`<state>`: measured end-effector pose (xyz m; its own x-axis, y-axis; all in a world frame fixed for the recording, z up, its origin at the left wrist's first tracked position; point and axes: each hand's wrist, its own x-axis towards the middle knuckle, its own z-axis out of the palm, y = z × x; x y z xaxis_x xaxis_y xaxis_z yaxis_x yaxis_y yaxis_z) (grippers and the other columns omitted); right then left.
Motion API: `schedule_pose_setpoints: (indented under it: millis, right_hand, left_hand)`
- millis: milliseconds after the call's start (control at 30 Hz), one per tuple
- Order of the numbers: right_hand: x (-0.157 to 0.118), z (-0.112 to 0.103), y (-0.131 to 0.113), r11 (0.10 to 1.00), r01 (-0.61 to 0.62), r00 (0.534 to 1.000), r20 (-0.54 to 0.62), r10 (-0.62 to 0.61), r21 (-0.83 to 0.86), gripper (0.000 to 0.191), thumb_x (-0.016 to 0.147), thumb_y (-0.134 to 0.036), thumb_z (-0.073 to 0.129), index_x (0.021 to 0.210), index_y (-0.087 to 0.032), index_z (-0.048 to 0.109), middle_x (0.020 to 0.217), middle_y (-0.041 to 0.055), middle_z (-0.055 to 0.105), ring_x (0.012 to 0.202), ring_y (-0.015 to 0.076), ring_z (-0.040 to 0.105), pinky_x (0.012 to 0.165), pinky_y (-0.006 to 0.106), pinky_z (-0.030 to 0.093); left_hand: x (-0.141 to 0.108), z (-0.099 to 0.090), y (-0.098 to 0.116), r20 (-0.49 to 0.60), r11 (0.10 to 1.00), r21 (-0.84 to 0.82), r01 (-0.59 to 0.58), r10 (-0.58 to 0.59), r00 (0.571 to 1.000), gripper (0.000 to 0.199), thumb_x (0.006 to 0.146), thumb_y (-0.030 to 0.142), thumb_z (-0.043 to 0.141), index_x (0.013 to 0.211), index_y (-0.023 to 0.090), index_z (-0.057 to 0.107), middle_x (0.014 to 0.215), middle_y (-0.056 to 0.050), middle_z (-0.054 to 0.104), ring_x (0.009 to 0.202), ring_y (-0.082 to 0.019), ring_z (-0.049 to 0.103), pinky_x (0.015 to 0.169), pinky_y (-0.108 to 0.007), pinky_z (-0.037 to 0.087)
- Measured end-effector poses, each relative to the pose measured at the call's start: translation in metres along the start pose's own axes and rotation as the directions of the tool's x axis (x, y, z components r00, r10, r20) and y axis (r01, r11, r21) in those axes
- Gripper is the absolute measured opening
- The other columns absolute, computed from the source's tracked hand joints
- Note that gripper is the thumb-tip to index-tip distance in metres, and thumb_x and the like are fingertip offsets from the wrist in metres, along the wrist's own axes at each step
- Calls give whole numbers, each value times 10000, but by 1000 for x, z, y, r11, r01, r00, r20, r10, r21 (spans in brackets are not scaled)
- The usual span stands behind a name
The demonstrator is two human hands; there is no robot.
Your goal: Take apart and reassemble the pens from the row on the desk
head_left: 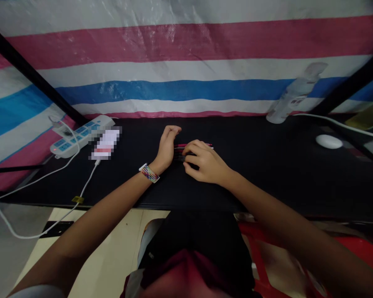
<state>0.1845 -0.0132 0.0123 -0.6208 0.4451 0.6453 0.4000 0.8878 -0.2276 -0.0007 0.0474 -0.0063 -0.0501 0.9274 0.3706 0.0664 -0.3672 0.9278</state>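
Several pens [180, 146], one of them pink or red, lie side by side on the black table [251, 178] between my hands. My left hand [168, 147] stands on its edge with the palm against the pens' left ends, its fingers stretched out and holding nothing. Over the right part of the pens rests my right hand [203, 161], palm down with bent, slightly spread fingers touching them. The pens' tips stick out beyond its fingers, and their middle is partly hidden.
A white power strip [81, 136] and a phone [105, 142] with a white cable lie at the left. At the right are a clear bottle [294, 97], a white mouse [328, 141] and another cable [345, 122]. A striped sheet [180, 91] hangs behind the table.
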Motion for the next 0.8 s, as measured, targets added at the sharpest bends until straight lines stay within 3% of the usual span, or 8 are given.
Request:
schedule_pose_setpoints:
  millis: [200,467,667,800]
  right_hand:
    - [0,-4,-2,998,3,1000,30,-5,68,223,1029,-202,620,857,-232,760,943,84,746,923,271,626,854,479,521]
    - [0,-7,5,994,14,994,107,-2,-108,116,1005,-240,669,993,-206,779,952,95,733,910,277,590,806,435,472]
    - [-1,-10,11,999,-37,985,168,39,-19,82,944,-213,734,1007,-225,786,949,72,750,917,271,627,870,447,515]
    - [0,-11,14,991,-93,994,72,86,101,147,949,-169,675,1018,-231,790,967,64,760,894,243,674,851,406,552]
  left_hand:
    - [1,-1,5,8,1000,25,-5,5,1000,266,1113,458,516,1033,248,658,1151,-72,707,1185,-236,664,1139,-394,497]
    - [0,-4,14,33,994,76,-77,75,997,247,1090,464,564,1005,257,671,1093,-75,712,1098,-252,650,1063,-401,514]
    - [-6,-3,27,138,982,94,-167,153,979,214,1085,429,575,995,252,656,1044,-63,721,1076,-236,669,1046,-386,519]
    - [-8,-4,32,261,974,92,-206,176,949,232,1089,428,588,987,232,658,1002,-56,723,1010,-225,686,981,-371,527]
